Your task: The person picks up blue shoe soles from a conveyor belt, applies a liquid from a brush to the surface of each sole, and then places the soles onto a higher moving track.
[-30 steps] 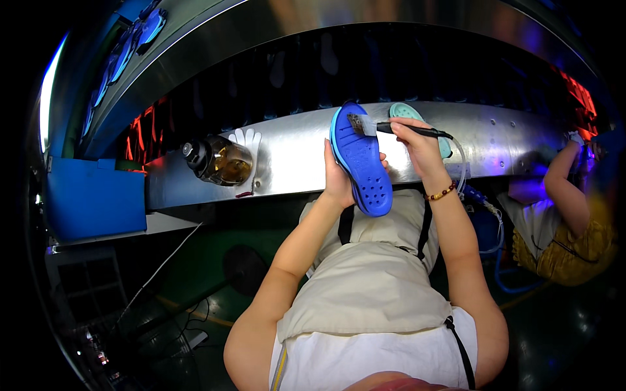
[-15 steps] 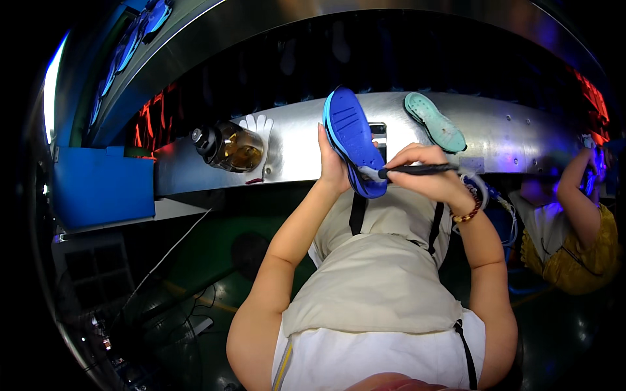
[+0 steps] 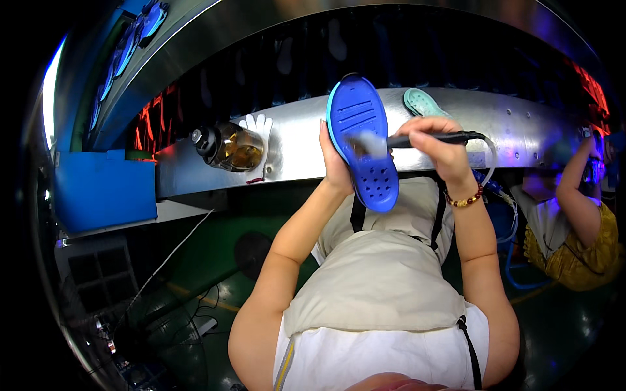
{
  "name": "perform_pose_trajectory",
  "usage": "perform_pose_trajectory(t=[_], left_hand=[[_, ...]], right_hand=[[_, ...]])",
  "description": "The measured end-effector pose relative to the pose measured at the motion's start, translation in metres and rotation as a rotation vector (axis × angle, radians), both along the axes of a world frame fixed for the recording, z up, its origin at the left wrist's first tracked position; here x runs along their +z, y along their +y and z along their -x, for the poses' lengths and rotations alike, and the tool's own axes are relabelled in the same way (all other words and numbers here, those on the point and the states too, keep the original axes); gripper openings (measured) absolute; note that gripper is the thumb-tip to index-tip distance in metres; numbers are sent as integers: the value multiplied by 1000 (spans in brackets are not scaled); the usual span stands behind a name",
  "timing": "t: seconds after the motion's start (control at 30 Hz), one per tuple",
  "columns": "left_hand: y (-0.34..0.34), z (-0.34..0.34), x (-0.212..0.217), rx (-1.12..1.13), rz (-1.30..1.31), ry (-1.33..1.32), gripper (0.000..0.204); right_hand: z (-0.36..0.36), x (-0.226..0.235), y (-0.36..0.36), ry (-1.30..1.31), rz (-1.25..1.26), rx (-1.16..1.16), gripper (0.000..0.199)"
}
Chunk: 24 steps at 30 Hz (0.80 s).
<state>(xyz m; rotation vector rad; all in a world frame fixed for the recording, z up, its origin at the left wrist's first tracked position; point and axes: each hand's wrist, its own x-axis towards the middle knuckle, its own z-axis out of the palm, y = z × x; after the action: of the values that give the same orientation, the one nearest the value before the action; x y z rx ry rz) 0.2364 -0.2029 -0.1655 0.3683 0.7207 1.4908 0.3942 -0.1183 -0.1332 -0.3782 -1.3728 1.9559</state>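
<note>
A bright blue shoe sole (image 3: 377,179) with a lighter blue edge stands tilted above the metal bench, grooves at its upper end and small holes at its lower end. My left hand (image 3: 336,166) grips it along the left edge, with most fingers hidden behind. Between the fingers of my right hand (image 3: 445,151) is a black-handled brush (image 3: 427,139), a pale tube leading off its back end. The whitish bristles, blurred, lie over the middle of the sole. Beyond my right hand rests a mint-green sole (image 3: 420,102), partly covered by the hand.
On the metal bench (image 3: 300,140) a dark-capped bottle of brown liquid (image 3: 231,148) lies on a white glove (image 3: 263,127). Dark racks run behind. A blue box (image 3: 104,189) stands at left. At right another person's arm (image 3: 574,173) reaches to the bench.
The blue sole has turned to show its face more fully. My right hand and the brush have moved up from its lower end to its middle, now covering part of the mint-green sole.
</note>
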Motion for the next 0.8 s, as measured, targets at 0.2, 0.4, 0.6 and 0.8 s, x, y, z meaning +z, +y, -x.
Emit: perform_pose_trajectory(t=[0.2,0.4,0.6,0.8], left_hand=[[5,7,-2,32,-152,7,89],[13,5,8,145,-229,114,91],[17,19,9,229,-326,3,100],[22,26,21,319,-377,-54,99]], right_hand=[[4,7,-1,-58,-365,151,15],[0,9,3,-165,-454,-11,17],[-6,13,5,54,-429,200,20],[-8,9,2,-93,-636,209,20]])
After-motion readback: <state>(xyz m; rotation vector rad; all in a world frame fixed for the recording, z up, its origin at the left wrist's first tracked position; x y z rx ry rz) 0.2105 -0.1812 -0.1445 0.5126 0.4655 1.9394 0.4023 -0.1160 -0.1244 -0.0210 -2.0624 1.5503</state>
